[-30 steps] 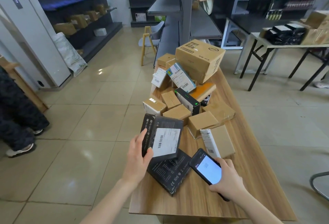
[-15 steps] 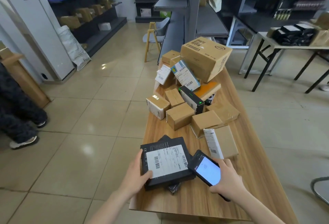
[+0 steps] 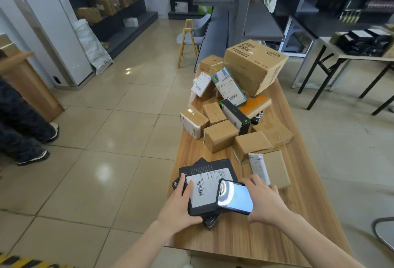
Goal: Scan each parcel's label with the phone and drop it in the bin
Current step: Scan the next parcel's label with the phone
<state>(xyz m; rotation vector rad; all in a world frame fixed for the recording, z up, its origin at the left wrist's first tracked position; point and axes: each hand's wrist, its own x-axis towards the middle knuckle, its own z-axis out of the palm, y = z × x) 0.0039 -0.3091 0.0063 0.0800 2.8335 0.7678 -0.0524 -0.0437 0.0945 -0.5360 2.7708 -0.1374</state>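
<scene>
Head view: wooden table (image 3: 245, 244) running away from camera, tiled floor to its left.
Far left, floor: legs and shoes of a standing person (image 3: 23, 133), well apart from table.
Left hand (image 3: 181, 208): gripping near-left corner of black parcel (image 3: 210, 166), digits laid on top face beside the barcode.
Black parcel: flat, face up, at near-left corner of table, overhanging left edge slightly.
Label (image 3: 207, 188): white, on parcel's top face, barcode visible at its left side, right part hidden under phone.
Second black box (image 3: 211, 220): underneath black parcel, mostly covered, one corner poking out toward near edge.
Small brown boxes (image 3: 219, 135): heaped mid-table, touching one another.
Phone (image 3: 234, 198): screen lit and facing up, held over right part of label.
Large carton (image 3: 255, 65): tilted, at far end of table, atop the heap.
Right hand (image 3: 266, 199): fingers curled round phone's right side, holding it.
Flat brown parcel (image 3: 275, 169): just beyond right hand, white label strip along its left edge.
</scene>
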